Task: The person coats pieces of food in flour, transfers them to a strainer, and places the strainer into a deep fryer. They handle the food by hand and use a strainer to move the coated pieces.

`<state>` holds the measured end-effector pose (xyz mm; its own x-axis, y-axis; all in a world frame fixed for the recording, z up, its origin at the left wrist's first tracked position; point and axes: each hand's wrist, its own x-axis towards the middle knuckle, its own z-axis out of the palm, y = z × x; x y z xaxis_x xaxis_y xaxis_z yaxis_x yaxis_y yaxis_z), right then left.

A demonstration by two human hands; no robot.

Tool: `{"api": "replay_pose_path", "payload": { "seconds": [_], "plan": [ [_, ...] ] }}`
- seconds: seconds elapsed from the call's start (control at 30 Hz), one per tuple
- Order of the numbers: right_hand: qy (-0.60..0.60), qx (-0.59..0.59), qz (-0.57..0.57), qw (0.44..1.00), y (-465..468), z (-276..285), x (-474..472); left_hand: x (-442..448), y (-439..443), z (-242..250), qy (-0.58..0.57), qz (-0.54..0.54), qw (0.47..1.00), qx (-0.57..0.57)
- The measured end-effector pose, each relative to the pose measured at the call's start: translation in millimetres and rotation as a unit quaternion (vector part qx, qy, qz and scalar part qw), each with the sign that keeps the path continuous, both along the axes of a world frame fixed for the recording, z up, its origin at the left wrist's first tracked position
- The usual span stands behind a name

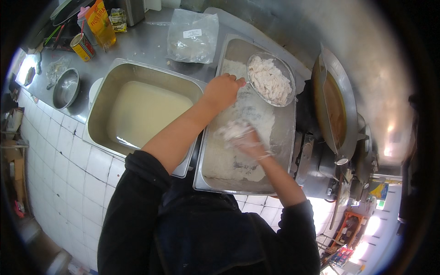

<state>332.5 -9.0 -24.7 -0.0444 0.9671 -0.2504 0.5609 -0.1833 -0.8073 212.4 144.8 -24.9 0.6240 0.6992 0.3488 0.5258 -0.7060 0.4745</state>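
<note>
My left hand (224, 90), bare, grips the short handle of a round wire-mesh strainer (293, 80). Pale, flour-coated pieces of food (268, 79), perhaps raw meat, are heaped in it. The strainer rests over the far end of a deep rectangular steel pan (282, 151). White flour (220, 165) covers much of that pan's bottom. Lower in the same pan is my right hand (245, 137), in a clear plastic glove. Its fingers are blurred and thick with flour, so whether they hold a piece is unclear.
Left of the flour pan stands a steel pan (103, 79) of cloudy pale liquid. Behind are a clear plastic bag (192, 37), an oil pouch (101, 27), a can (82, 48) and a steel bowl (66, 89). A large wok (343, 103) of brown oil sits close on the right.
</note>
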Motion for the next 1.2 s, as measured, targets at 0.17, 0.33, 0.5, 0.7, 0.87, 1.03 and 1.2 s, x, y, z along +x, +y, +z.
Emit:
{"api": "replay_pose_path", "payload": {
  "seconds": [0.17,0.33,0.5,0.7,0.87,1.03,1.2],
  "plan": [
    [0.093,0.056,-0.111,0.988,43.2,80.0,105.8,0.7,1.9,-3.8,-0.024,-0.012,1.000,0.003],
    [-0.218,0.065,-0.189,0.955,100.8,111.7,149.7,2.5,2.0,-3.6,-0.024,-0.005,1.000,0.015],
    [-0.392,0.109,0.017,0.913,39.2,118.7,124.5,1.2,-0.4,-4.3,-0.035,-0.001,0.999,0.016],
    [-0.274,-0.221,0.182,0.918,-58.2,-3.5,27.5,0.7,1.0,-2.2,-0.017,-0.010,1.000,0.014],
    [-0.162,-0.211,0.210,0.941,-85.9,-49.5,-16.0,0.6,0.3,0.2,-0.008,-0.007,1.000,0.005],
    [0.050,-0.221,0.122,0.966,-51.1,-42.5,-5.9,1.8,3.8,-3.6,-0.020,-0.012,1.000,0.018],
    [-0.125,-0.027,0.014,0.992,33.8,-59.4,42.7,0.9,1.0,-4.7,-0.024,-0.005,0.999,0.023]
  ]
}}
